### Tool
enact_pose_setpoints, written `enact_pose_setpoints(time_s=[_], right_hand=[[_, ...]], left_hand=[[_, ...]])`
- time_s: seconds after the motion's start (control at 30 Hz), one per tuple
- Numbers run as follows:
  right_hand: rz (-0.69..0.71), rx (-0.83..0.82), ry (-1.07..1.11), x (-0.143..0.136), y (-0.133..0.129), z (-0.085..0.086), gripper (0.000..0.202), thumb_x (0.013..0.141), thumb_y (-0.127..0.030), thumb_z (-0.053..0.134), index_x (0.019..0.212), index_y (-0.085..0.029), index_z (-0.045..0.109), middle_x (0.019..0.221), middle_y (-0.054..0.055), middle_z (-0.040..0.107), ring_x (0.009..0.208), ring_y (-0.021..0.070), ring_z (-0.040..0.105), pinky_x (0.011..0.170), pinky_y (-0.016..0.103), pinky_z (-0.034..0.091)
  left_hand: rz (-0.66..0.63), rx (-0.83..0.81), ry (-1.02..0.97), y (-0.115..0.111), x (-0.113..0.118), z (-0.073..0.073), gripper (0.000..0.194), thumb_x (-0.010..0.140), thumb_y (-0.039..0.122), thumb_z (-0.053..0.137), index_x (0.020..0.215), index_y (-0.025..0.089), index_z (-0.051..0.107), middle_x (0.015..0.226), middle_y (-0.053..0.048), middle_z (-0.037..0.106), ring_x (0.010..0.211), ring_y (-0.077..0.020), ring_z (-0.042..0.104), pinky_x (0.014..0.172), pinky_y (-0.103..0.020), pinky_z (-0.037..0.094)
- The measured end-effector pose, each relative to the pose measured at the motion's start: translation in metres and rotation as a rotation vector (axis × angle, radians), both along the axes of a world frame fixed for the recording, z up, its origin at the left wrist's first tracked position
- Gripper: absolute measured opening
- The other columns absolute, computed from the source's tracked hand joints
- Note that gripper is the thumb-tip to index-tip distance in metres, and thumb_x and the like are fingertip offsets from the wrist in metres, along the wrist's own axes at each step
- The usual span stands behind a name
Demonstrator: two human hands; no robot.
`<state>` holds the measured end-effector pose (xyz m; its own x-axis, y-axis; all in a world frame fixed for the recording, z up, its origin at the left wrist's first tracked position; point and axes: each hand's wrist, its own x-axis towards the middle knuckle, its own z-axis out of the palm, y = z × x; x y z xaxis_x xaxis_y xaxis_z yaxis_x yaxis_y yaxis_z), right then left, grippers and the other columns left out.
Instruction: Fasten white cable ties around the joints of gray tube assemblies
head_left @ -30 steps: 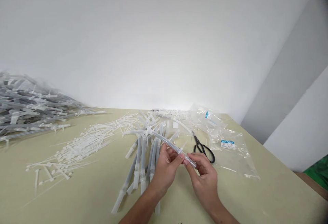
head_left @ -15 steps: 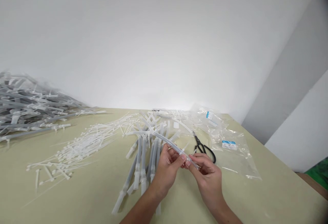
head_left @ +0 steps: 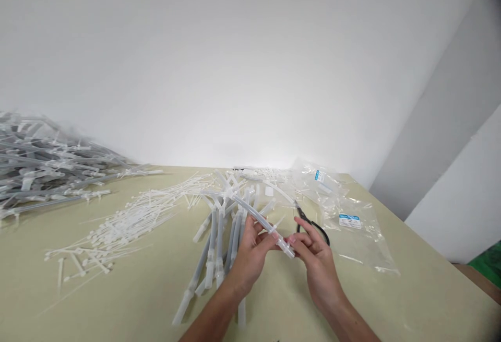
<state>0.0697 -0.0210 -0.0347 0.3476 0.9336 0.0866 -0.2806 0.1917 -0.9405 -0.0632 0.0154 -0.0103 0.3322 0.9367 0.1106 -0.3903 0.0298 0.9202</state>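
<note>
A translucent tube slants down to the right over a bundle of similar tubes. My left hand is closed round it near its lower end, the thumb on top. A thin white cable tie sticks up from the tube by the fingers. My right hand pinches at the right side of the tube near its clear end piece; its index finger is raised. Whether its fingertips grip the tube or the tie is too small to tell. Black-handled scissors lie just behind my right hand.
Loose white cable ties spread over the table on the left. A large heap of tube assemblies lies at the far left. Clear plastic bags with blue-and-white labels lie on the right. A wall stands behind the table.
My right hand has shifted off the tube's end, which now shows, and its index finger has lifted. My left hand still holds the tube, moved slightly left.
</note>
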Motion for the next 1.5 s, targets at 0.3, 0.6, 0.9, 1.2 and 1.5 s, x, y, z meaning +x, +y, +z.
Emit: enact_pose_setpoints(time_s=[0.3,0.6,0.9,1.2,1.5], right_hand=[[0.131,-0.139,0.25,0.005,0.006,-0.003,0.04,0.063,-0.031,0.078,0.099,-0.021,0.066,0.067,0.001,0.066,0.058,0.0175,0.059,0.051,0.026,0.042],[0.129,-0.278,0.397,0.009,0.01,-0.008,0.027,0.053,-0.025,0.083,0.077,-0.019,0.07,0.063,-0.001,0.064,0.052,0.0111,0.051,0.05,0.022,0.043],[-0.045,-0.152,0.19,0.012,0.009,-0.008,0.022,0.051,-0.025,0.083,0.068,-0.018,0.072,0.058,-0.002,0.06,0.048,0.0088,0.038,0.047,0.024,0.031],[0.025,-0.2,0.271,0.009,0.01,-0.009,0.022,0.053,-0.025,0.083,0.069,-0.018,0.07,0.058,-0.003,0.057,0.05,0.0083,0.038,0.049,0.023,0.03],[-0.052,-0.094,0.125,0.006,0.006,-0.006,0.02,0.058,-0.028,0.081,0.072,-0.02,0.069,0.058,-0.004,0.055,0.05,0.0084,0.035,0.049,0.024,0.029]], left_hand=[[-0.089,-0.034,0.036,0.0,0.002,-0.001,0.039,0.073,0.032,0.068,0.102,0.023,0.043,0.099,-0.004,0.055,0.076,-0.0174,0.062,0.065,-0.037,0.055],[-0.136,0.047,0.051,0.0,0.002,-0.003,0.032,0.08,0.03,0.061,0.1,0.022,0.037,0.094,-0.001,0.047,0.07,-0.0143,0.06,0.057,-0.033,0.055],[-0.164,0.201,0.178,0.006,0.0,-0.01,0.024,0.087,0.028,0.053,0.101,0.025,0.033,0.094,0.0,0.039,0.077,-0.0116,0.049,0.045,-0.021,0.05],[-0.265,0.179,0.126,0.006,-0.003,-0.009,0.029,0.088,0.029,0.051,0.108,0.026,0.031,0.097,-0.001,0.039,0.081,-0.0138,0.054,0.048,-0.024,0.053],[-0.151,0.212,0.206,0.01,-0.005,-0.011,0.027,0.088,0.03,0.05,0.108,0.025,0.033,0.095,-0.001,0.04,0.078,-0.0127,0.05,0.046,-0.022,0.05]])
